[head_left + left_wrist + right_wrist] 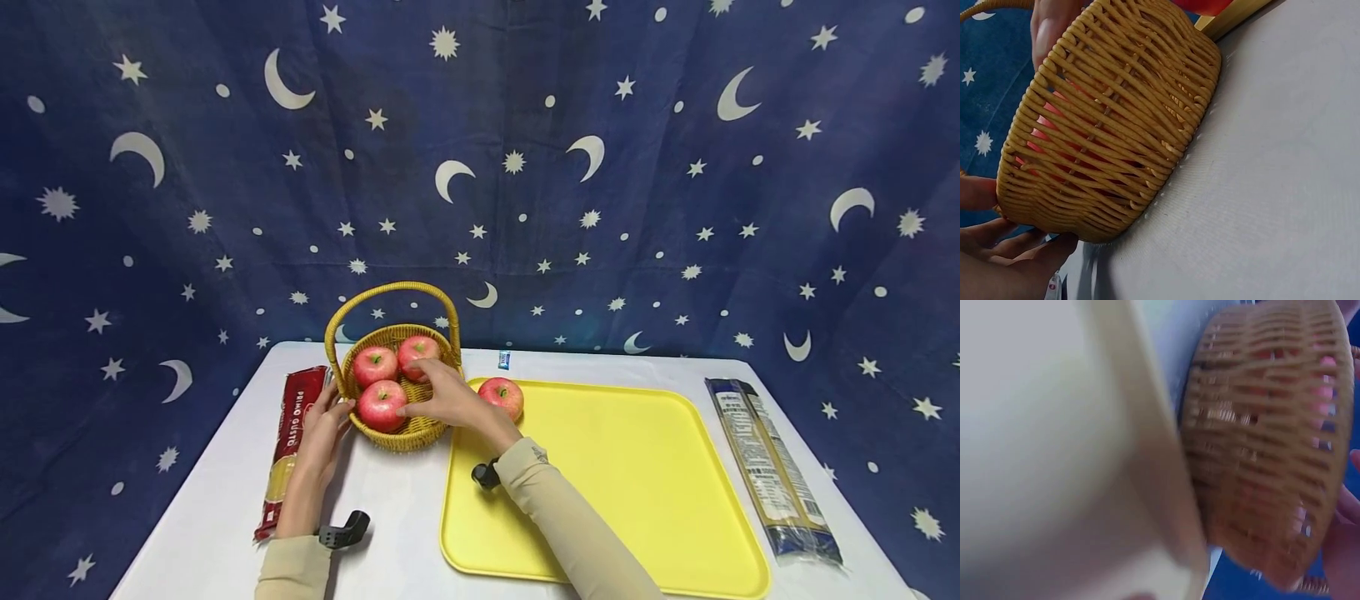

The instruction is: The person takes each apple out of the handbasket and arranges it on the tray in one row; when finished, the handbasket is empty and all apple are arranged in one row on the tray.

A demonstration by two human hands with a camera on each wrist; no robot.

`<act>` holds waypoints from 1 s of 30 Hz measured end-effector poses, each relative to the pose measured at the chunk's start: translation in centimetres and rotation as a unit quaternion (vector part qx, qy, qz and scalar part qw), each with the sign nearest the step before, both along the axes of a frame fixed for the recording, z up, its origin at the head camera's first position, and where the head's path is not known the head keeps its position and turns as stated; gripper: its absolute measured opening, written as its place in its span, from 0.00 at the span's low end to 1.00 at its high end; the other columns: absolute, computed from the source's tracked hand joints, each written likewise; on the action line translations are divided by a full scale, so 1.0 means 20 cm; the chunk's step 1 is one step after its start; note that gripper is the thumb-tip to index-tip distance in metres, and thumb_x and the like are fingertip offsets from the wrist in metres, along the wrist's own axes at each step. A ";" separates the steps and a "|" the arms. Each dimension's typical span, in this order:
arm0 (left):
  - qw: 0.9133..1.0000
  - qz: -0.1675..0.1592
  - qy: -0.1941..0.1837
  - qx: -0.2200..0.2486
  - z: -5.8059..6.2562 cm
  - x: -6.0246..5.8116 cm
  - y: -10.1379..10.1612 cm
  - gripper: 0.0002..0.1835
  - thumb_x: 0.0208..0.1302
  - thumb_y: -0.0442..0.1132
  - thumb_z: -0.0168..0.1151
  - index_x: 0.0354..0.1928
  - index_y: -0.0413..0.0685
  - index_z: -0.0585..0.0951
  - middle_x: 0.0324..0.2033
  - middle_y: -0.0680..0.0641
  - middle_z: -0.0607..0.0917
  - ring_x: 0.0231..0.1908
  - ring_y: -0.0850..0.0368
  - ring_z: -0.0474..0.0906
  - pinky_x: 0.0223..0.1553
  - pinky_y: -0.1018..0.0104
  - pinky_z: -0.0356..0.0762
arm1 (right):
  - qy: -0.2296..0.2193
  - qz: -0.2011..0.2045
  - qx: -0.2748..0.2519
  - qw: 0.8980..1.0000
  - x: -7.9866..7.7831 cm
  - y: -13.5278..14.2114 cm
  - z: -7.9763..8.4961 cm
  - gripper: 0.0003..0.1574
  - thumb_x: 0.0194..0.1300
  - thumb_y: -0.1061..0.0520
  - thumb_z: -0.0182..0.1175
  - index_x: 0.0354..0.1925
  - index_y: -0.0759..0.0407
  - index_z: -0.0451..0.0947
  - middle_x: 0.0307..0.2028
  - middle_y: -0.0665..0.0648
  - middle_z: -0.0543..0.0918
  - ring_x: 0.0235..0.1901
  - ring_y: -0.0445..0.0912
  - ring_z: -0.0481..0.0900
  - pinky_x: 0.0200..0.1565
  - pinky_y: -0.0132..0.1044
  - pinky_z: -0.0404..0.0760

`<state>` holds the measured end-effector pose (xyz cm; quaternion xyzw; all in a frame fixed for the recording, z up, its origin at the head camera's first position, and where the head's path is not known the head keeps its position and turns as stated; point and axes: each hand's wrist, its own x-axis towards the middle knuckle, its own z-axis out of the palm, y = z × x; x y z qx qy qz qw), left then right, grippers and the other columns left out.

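Observation:
A wicker basket (408,437) with a tall arched handle holds three red apples, one (375,367) at back left, one (418,350) at back right and one (381,407) in front. My left hand (321,433) grips the basket's left side, its thumb at the rim and its fingers against the outer wall, as the left wrist view shows (1004,256). Over the basket's right rim reaches my right hand (448,396), thumb and fingers spread apart. Its fingertips overlap the back right apple, and its thumb tip is right at the front apple.
A yellow tray (600,483) lies right of the basket, with another apple (501,398) at its far left corner. A red pasta packet (288,450) lies beyond the left forearm. Another long packet (772,467) is at far right, and a small blue-white sachet (504,360) at the back edge.

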<state>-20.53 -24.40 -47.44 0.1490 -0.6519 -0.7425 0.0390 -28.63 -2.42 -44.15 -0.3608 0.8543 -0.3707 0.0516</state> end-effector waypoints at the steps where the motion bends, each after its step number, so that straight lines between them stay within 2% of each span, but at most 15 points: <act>1: 1.000 -0.001 0.001 0.000 0.00 0.00 0.00 0.37 0.78 0.34 0.46 0.83 0.48 0.47 0.82 0.40 0.51 0.79 0.43 0.51 0.79 0.44 0.51 | 0.003 0.006 -0.001 1.000 0.00 -0.02 0.00 0.45 0.59 0.47 0.75 0.69 0.61 0.71 0.65 0.60 0.78 0.65 0.55 0.76 0.69 0.44 0.74; 4: 1.000 -0.004 0.003 0.001 -0.01 -0.01 0.00 0.37 0.78 0.34 0.46 0.83 0.49 0.46 0.82 0.41 0.51 0.79 0.43 0.51 0.79 0.43 0.50 | 0.011 0.020 0.009 1.000 -0.01 -0.07 -0.02 0.42 0.59 0.50 0.74 0.67 0.62 0.73 0.63 0.61 0.79 0.64 0.54 0.76 0.68 0.42 0.74; 9: 1.000 -0.003 0.002 -0.004 -0.01 -0.01 0.00 0.37 0.78 0.34 0.46 0.83 0.50 0.47 0.82 0.41 0.51 0.79 0.42 0.51 0.79 0.42 0.50 | 0.023 0.015 0.042 0.999 -0.01 -0.12 -0.03 0.43 0.59 0.47 0.74 0.67 0.59 0.72 0.63 0.56 0.79 0.66 0.50 0.73 0.70 0.40 0.71; 18: 1.000 0.001 0.009 -0.008 -0.01 -0.01 0.00 0.35 0.78 0.33 0.45 0.83 0.47 0.51 0.80 0.40 0.54 0.77 0.43 0.55 0.78 0.44 0.54 | -0.002 0.019 0.096 0.995 0.00 -0.18 -0.04 0.49 0.56 0.43 0.77 0.70 0.54 0.68 0.61 0.55 0.80 0.64 0.49 0.74 0.66 0.38 0.74; 22: 1.000 0.001 0.005 -0.009 -0.01 -0.01 0.00 0.35 0.77 0.33 0.45 0.82 0.46 0.51 0.80 0.40 0.55 0.76 0.44 0.56 0.78 0.45 0.56 | -0.001 0.018 0.105 0.994 0.02 -0.19 -0.04 0.50 0.58 0.45 0.76 0.72 0.53 0.65 0.62 0.55 0.79 0.65 0.50 0.74 0.67 0.39 0.74; 30: 1.000 0.001 0.008 -0.009 -0.01 0.00 0.00 0.36 0.78 0.33 0.45 0.83 0.47 0.49 0.81 0.39 0.53 0.77 0.42 0.54 0.78 0.44 0.54 | 0.051 0.005 0.094 0.994 0.04 -0.18 -0.05 0.47 0.57 0.45 0.75 0.71 0.52 0.69 0.61 0.53 0.81 0.63 0.49 0.75 0.66 0.39 0.75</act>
